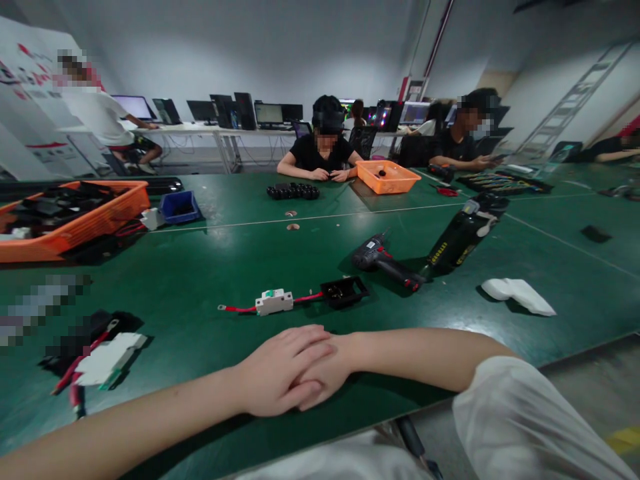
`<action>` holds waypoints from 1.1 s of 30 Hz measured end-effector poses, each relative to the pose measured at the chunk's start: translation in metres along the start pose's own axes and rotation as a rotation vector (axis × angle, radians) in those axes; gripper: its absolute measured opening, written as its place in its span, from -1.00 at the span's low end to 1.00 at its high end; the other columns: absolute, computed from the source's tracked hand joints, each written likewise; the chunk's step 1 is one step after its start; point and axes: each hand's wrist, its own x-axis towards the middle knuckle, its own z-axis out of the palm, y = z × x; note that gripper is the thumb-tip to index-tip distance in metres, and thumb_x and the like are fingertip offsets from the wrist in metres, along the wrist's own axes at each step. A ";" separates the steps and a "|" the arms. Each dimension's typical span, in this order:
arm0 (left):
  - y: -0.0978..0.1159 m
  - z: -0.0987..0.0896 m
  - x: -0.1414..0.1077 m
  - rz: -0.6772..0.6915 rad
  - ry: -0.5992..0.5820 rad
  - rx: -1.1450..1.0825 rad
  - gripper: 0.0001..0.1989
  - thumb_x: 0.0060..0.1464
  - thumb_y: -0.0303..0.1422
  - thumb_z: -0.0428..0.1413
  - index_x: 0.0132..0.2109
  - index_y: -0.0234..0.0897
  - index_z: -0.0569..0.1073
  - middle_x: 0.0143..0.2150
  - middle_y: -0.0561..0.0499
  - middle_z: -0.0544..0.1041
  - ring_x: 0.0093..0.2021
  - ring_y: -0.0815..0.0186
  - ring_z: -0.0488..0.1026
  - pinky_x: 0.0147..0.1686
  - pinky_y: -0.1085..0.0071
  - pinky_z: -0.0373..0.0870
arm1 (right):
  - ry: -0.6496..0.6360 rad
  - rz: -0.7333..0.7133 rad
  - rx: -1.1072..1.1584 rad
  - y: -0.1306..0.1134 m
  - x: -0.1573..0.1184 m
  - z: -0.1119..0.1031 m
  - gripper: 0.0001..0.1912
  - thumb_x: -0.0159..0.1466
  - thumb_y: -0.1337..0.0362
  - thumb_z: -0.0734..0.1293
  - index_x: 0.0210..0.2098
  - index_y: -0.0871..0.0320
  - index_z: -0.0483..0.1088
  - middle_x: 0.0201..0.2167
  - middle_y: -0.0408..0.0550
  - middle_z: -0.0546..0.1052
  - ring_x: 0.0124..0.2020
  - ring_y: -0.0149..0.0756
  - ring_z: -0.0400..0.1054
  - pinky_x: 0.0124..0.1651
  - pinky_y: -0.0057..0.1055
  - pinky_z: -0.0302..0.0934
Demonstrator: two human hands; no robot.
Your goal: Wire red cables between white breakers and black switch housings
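My left hand (275,370) lies across the back of my right hand (334,367) near the table's front edge. Its fingers are draped loosely and a little apart. The fingers of my right hand are mostly hidden beneath it. Just beyond both hands, a white circuit breaker (274,303) with a green switch has red wires at both ends. One wire ends in a ring lug (221,307); the other runs to a black plastic housing (345,292). To the left lies another white circuit breaker (111,357) with thick red wires, beside a black piece (83,337).
A cordless drill (385,261), a black bottle (457,233) and crumpled white tissue (517,295) are on the right. An orange basket (107,217) of black parts and a blue bin (180,208) stand left. Across the table, a person (325,143) sits by an orange tray (395,185).
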 end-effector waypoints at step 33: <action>-0.063 -0.092 -0.202 -1.316 -0.059 0.877 -0.48 0.16 0.01 -0.11 -0.08 -0.27 0.53 0.02 -0.23 0.50 0.08 -0.13 0.38 -0.06 0.02 0.40 | 0.038 -0.115 0.008 -0.003 -0.012 -0.006 -0.58 0.35 0.14 0.27 -0.62 0.13 0.33 -0.58 -0.23 0.48 -0.50 -0.47 0.31 -0.53 -0.46 -0.07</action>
